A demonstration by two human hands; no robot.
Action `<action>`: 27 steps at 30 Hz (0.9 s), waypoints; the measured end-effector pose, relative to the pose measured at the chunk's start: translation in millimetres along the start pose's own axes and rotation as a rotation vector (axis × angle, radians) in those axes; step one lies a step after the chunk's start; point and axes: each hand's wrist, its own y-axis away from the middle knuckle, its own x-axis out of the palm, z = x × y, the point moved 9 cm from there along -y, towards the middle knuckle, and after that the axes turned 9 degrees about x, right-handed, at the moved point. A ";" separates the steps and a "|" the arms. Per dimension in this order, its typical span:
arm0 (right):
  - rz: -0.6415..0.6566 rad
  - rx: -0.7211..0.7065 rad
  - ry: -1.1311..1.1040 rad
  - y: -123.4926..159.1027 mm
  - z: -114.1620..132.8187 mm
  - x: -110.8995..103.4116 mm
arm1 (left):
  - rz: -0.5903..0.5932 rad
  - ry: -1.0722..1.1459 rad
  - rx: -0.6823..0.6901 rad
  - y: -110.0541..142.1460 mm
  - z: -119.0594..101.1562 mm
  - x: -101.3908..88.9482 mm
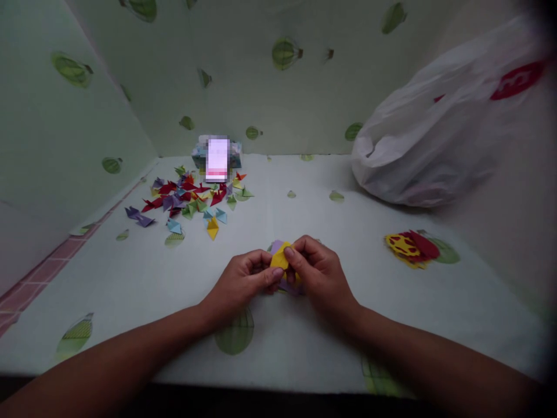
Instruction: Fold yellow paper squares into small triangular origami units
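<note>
Between both hands, near the middle of the table, is a small folded piece of yellow paper (279,259). My left hand (249,274) pinches its lower left side between thumb and fingers. On its upper right part, my right hand (319,268) presses with the thumb, fingers curled behind. Purple paper (290,286) shows beneath and behind the yellow piece, apparently lying on the table; the hands hide most of it. Parts of the yellow folds are covered by the fingers.
Many folded paper figures (187,197) in several colours lie piled at the back left. Behind them a blurred-out lit phone (217,158) leans on a box (235,155). Yellow and red paper cutouts (409,247) lie at right. A white plastic bag (418,133) fills the back right.
</note>
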 end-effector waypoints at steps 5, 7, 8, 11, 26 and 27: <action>0.055 -0.012 0.011 2.7 1.6 5.6 | -0.011 -0.021 -0.002 1.8 0.2 -1.6; 0.076 0.030 -0.036 2.9 0.3 6.2 | 0.012 0.024 -0.001 1.7 0.4 0.7; 0.085 0.049 -0.060 2.9 -0.1 6.3 | 0.021 0.050 -0.004 1.5 0.9 1.7; 0.080 0.076 -0.097 2.7 -0.1 4.4 | 0.035 0.065 -0.014 0.5 2.2 2.5; 0.119 0.105 -0.090 -0.8 -1.4 3.4 | 0.050 -0.142 0.063 0.2 -6.5 0.2; 0.115 0.113 -0.097 -0.3 -2.3 2.9 | 0.044 -0.142 0.072 0.2 -7.5 -0.6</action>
